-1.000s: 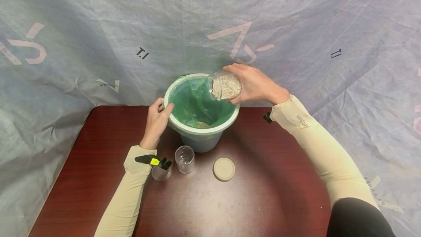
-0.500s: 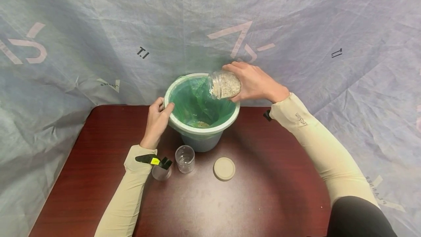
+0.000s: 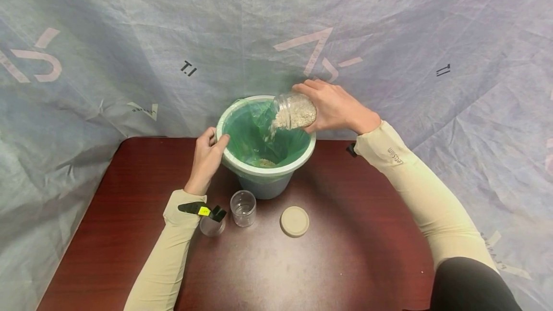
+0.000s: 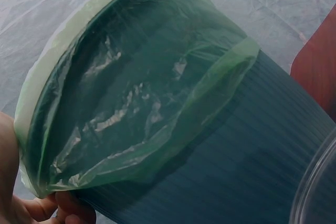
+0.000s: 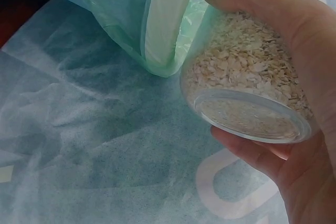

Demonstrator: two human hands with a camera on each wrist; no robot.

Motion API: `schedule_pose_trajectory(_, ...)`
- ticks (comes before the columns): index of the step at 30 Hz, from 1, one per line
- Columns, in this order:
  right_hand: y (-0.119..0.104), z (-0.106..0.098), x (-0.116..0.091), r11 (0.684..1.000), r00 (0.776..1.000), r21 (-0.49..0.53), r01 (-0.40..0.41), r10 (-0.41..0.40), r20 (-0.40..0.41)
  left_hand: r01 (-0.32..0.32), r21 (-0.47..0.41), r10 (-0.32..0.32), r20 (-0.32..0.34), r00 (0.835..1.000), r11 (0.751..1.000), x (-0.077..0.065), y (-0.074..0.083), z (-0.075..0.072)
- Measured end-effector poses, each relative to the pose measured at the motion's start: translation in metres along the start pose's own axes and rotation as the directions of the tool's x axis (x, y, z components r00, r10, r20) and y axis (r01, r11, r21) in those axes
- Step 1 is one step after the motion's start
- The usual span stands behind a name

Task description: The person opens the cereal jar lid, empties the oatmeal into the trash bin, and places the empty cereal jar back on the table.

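Right hand is grasping the jar around its body. Jar is hanging over the right part of the bin, long axis running roughly crosswise, mouth pointing left over the opening, base facing back toward the right wrist. Flakes are spilling from the mouth toward the green liner. Left hand is gripping the bin's rim on the opposite side, thumb over the edge, well apart from the jar. Judgement: further pouring is depending on base standing higher than mouth.
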State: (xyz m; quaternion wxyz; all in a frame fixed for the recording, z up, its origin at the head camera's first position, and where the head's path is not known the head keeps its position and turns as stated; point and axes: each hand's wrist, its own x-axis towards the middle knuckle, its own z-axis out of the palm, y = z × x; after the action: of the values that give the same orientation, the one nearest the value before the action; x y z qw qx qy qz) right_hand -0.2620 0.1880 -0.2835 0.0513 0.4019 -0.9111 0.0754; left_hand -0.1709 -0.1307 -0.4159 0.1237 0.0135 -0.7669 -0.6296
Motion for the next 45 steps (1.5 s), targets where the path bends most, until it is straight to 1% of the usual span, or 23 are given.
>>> schedule_pose_trajectory(11, -0.0009, -0.0011, -0.0010, 0.999, 1.000, -0.026, 0.023, -0.023, 0.000, 0.011, 0.001, -0.011, -0.011, 1.000, 1.000, -0.0001, -0.0011, 0.0007)
schedule_pose_trajectory(20, -0.0021, -0.0044, -0.0018, 0.998, 0.999, -0.039, 0.045, -0.045, 0.004, 0.007, -0.011, -0.007, -0.013, 1.000, 1.000, 0.0001, -0.0003, 0.0014)
schedule_pose_trajectory(25, -0.0025, -0.0052, -0.0016, 0.997, 0.999, -0.052, 0.047, -0.047, 0.016, 0.011, -0.030, -0.011, -0.007, 1.000, 0.999, -0.0004, -0.0001, 0.0014)
schedule_pose_trajectory(30, -0.0035, -0.0063, -0.0017, 0.997, 0.999, -0.062, 0.044, -0.043, 0.024, 0.000, -0.022, -0.001, -0.013, 1.000, 1.000, -0.0013, 0.0000, 0.0006)
schedule_pose_trajectory(45, -0.0052, -0.0083, -0.0010, 0.996, 0.998, -0.072, 0.058, -0.056, 0.026, 0.013, -0.023, -0.013, -0.010, 1.000, 1.000, -0.0014, 0.0012, 0.0006)
